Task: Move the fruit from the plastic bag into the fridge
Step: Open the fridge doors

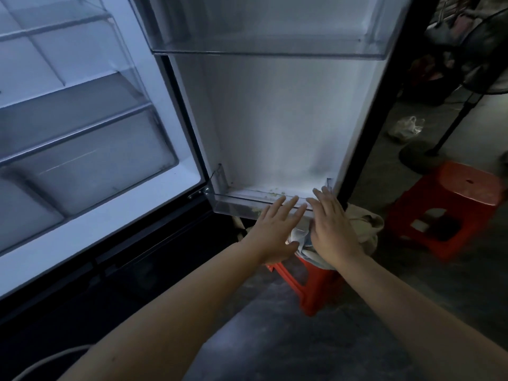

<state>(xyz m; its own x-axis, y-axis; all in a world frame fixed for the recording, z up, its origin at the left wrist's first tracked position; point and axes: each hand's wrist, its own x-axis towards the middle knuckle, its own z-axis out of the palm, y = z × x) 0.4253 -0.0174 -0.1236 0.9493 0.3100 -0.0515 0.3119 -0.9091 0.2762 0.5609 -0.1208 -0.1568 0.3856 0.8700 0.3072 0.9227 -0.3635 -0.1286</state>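
The fridge [90, 149] stands open on the left, its glass shelves and clear drawers bare. Its door [277, 119] swings out in front of me, with a clear bottom bin [236, 206] that holds only a few green crumbs. My left hand [272, 229] and my right hand [330, 226] both reach out flat, fingers spread, just over the front lip of that bin, and hold nothing. Below them a bag [362, 224] of pale cloth or plastic sits on a red stool [313, 281]. No fruit is visible.
A second red plastic stool [456, 204] stands to the right. Behind it are a standing fan's pole and base [450, 127] and a small clear plastic bag [406, 127] on the grey floor. An upper door bin [269, 48] hangs overhead. A white cable [46, 361] lies bottom left.
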